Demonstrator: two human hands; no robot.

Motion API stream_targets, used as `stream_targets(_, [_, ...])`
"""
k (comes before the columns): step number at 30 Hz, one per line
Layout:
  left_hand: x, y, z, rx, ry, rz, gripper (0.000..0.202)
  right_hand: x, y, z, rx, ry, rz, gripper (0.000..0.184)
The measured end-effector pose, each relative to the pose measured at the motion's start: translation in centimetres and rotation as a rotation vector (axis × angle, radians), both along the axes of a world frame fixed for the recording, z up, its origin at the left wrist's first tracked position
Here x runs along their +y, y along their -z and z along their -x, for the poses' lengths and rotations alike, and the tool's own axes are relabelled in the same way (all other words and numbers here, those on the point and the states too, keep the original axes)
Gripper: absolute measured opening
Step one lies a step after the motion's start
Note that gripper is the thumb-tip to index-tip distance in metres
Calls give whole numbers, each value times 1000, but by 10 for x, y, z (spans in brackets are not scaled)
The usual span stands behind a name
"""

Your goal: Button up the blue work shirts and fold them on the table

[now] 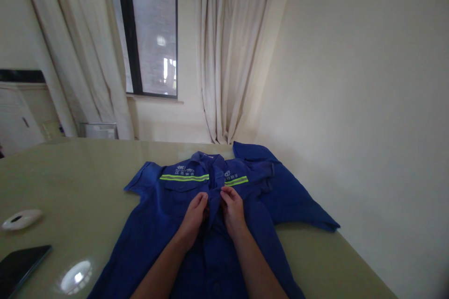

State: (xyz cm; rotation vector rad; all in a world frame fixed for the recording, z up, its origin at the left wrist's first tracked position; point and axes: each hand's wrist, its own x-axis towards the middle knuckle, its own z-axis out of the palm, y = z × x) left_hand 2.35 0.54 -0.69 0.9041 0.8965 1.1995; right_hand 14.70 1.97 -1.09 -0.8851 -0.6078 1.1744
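A dark blue work shirt lies front side up, its collar toward the far edge of the table. Yellow-green reflective strips and white print cross its chest. My left hand pinches one side of the front placket, thumb on top. Opposite it, my right hand grips the other side between thumb and fingers. The placket cloth is raised a little between both hands. Any button under my fingertips is hidden. More folded blue cloth lies by the shirt's right shoulder; whether it is a separate garment I cannot tell.
The shirt rests on a glossy greenish table. At the left are a white computer mouse and a dark flat device. A wall borders the table's right side. Curtains and a window stand beyond the far edge.
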Motion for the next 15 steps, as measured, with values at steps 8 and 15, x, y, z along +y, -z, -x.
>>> stream_targets(8, [2,1,0,-248,30,46,48,-6,-7,1,-415,161,20,26])
stream_targets(15, [5,0,4,-243,48,85,52,-13,-17,6,-331,41,36,48])
